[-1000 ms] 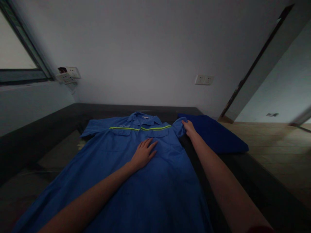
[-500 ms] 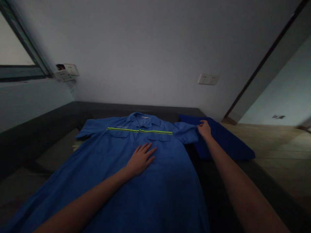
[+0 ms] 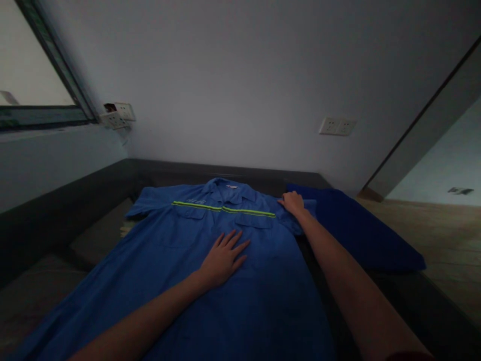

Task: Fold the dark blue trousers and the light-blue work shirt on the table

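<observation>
Head view: the left hand (image 3: pixel 223 258) lies flat, fingers spread, gripping nothing, on the blue shirt (image 3: pixel 259 286) laid out below; the right hand (image 3: pixel 294 203), arm outstretched, curls at a sleeve (image 3: pixel 293 224), pinch unclear. Darker cloth (image 3: pixel 361 230) crowds that sleeve; beyond the collar (image 3: pixel 240 193), a narrow ledge (image 3: pixel 225 170) meets the wall (image 3: pixel 225 90).

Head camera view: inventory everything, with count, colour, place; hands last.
Shirt: one, blue, spread on a dark surface
Chest stripe: one, yellow-green, across the shirt
Cloth: one, dark blue, beside the shirt, right
Sockets: two, white, wall right of centre
Corner sockets: at least two, white, left
Fixture: count unclear, pale, far right
Small item: count unclear, pale, by left sleeve
Window: one, dark-framed, upper left
Back wall: one, grey, behind
Floor: one, light brown, right
Left hand: one, bare, flat on shirt
Right hand: one, bare, at right sleeve
</observation>
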Demonstrator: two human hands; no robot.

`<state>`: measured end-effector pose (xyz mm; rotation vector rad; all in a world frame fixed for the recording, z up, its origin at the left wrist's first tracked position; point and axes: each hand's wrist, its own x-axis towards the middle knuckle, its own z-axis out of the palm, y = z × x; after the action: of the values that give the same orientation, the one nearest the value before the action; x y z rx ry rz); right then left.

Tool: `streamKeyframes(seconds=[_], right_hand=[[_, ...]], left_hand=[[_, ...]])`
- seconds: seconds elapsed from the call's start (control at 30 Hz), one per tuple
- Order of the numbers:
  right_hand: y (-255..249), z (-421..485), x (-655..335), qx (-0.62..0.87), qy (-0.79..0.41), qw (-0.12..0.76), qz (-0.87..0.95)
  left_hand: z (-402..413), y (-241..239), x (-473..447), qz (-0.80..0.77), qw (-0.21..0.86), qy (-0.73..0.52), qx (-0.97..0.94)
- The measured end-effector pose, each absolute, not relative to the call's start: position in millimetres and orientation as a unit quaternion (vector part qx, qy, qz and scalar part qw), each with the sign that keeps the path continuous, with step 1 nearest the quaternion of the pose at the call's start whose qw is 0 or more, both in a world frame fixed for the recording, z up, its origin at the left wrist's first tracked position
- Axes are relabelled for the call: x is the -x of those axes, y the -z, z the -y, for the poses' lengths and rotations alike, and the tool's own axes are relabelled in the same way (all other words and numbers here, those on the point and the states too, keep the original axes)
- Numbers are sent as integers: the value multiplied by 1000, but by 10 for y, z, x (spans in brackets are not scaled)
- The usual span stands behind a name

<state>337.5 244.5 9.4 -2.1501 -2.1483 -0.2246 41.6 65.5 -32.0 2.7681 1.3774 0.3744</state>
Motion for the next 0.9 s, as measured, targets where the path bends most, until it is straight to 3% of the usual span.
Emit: streamKeyframes(seconds=[0.5,0.63,0.73,0.9], right_hand=[[-34,-2639,-3483,715,153,88,677],[-207,-2513,-3772,717,148,172,660],[-318,-2183,-4019,669,76,222,706],[-165,-1338,-4013,559,20,151,815]], left_hand=[[-651,305,-400,-439,39,-138,-887],[-668,326,-396,-438,40,-138,-888],[-675,330,-400,-440,38,-132,-887],[-681,348,-402,-439,35,-129,-889]])
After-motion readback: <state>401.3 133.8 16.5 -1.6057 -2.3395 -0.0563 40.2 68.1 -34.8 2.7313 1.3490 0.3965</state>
